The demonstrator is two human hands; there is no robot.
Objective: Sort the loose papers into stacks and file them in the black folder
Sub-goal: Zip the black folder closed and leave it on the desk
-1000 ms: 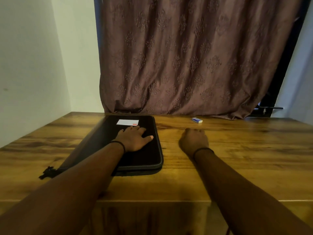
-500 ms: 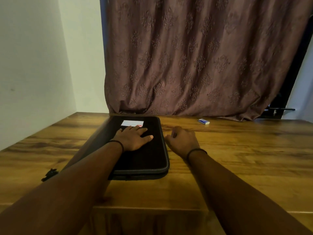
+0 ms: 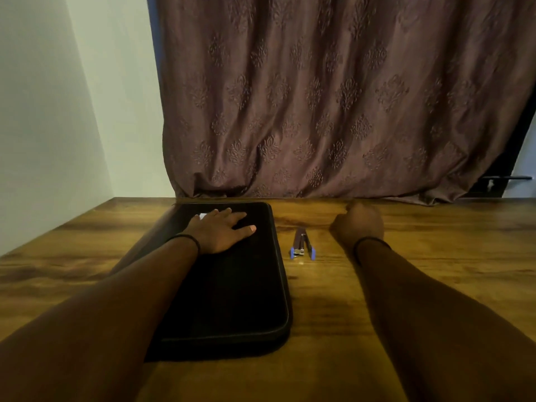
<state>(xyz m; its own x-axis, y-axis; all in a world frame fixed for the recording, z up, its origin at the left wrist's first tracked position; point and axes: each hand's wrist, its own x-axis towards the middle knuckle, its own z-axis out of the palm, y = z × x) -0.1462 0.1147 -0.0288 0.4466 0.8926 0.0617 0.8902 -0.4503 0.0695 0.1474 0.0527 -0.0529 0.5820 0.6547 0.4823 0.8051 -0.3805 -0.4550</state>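
Dim, warm picture; forearms in deep shadow, wide-angle stretch at edges, slightly soft.

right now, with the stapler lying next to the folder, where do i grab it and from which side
Probably best to pinch the stapler by its two long sides, near mid-length. Come from above and the right, where the right hand sits. The stapler lies with its long axis pointing away from you, and the black folder crowds its left side.

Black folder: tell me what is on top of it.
The left hand lies flat on the far end of the black folder. A white label shows at the hand's far edge, partly covered by it. The folder is closed, so its inside is hidden.
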